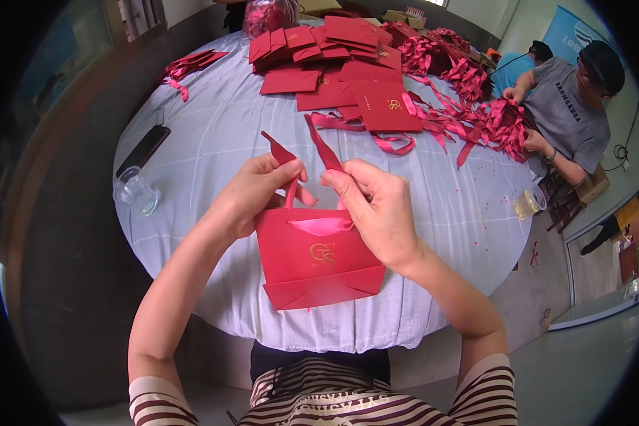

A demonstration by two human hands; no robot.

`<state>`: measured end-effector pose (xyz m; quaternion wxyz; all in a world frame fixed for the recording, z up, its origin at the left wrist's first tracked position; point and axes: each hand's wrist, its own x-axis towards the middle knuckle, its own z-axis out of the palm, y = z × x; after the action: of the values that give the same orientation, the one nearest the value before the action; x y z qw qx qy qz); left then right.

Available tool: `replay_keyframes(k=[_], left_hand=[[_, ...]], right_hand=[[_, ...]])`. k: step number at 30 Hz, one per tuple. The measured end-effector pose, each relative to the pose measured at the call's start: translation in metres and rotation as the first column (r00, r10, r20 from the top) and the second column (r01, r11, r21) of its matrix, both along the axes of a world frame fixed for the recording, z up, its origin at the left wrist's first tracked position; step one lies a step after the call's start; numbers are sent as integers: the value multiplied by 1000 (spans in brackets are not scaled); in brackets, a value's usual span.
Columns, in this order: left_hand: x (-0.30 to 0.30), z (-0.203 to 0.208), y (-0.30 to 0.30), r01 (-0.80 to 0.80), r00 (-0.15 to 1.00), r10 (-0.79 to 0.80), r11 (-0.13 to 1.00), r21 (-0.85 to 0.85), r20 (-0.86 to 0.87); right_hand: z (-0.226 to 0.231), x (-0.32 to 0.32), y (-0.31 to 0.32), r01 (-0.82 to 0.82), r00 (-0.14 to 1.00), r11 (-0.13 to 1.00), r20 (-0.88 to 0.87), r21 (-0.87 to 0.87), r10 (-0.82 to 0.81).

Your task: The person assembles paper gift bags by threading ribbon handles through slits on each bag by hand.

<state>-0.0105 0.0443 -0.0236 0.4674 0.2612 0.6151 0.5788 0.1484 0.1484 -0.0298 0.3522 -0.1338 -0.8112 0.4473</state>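
Note:
A red paper gift bag (284, 248) with a gold emblem lies flat near the table's front edge, its bottom flap folded up toward me. Pink ribbon (318, 226) runs across its front just below the top edge. My left hand (266, 181) pinches one ribbon end above the bag's upper left, and the dark red tip sticks up past the fingers. The other end is pinched between thumb and fingers of my right hand (376, 202) at the upper right. That tip also points up and away. My fingers partly hide the bag's top edge.
Flat red bags (326, 67) are piled at the back, beside ribboned bags (433, 53). At the right a co-worker (571, 106) handles a ribbon bundle (500, 128). A phone (143, 149) and a clear cup (138, 192) sit left; another cup (527, 204) stands at the right edge.

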Motion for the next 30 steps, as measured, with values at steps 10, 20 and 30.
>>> replay_keyframes(k=[10,20,30], left_hand=[[0,-29,-28,155,893,-247,953,259,377],[33,-28,-28,-123,983,110,989,84,150],[31,-45,-7,-216,976,213,974,75,42]], right_hand=[[-25,-5,22,47,987,990,157,-136,-25],[-17,3,35,-187,932,807,160,-560,327],[-48,-7,39,31,961,969,273,-244,38]])
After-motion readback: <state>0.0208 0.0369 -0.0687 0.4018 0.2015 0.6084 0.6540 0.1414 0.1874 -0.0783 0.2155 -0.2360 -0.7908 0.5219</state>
